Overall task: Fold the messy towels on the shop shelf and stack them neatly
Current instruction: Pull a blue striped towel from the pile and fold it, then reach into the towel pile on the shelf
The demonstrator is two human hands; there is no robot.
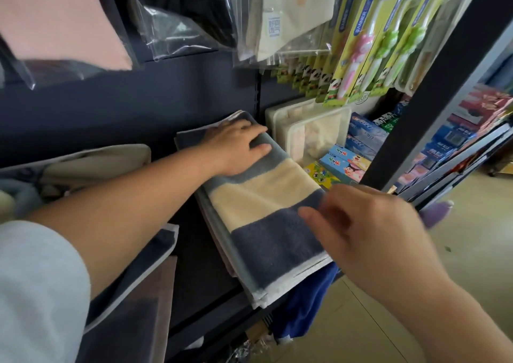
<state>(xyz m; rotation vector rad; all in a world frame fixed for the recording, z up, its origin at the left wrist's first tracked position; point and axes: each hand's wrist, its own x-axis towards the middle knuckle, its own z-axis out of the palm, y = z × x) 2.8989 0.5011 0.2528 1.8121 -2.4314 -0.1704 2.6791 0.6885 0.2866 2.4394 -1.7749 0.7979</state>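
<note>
Left hand (236, 146) lies flat, fingers straight, on the far end of the folded towel (258, 196). Right hand (369, 224) is blurred over the near end; I cannot tell its grip.

Sleeve (36, 293), left arm: pale grey, plain, ending near the elbow. Left hand (238, 146), right hand (369, 232): bare.

The right hand (369, 232) is motion-blurred, perhaps touching the striped towel (266, 210); the left hand (236, 146) covers its far end, and the towels beneath (223, 254) show only edges.
</note>
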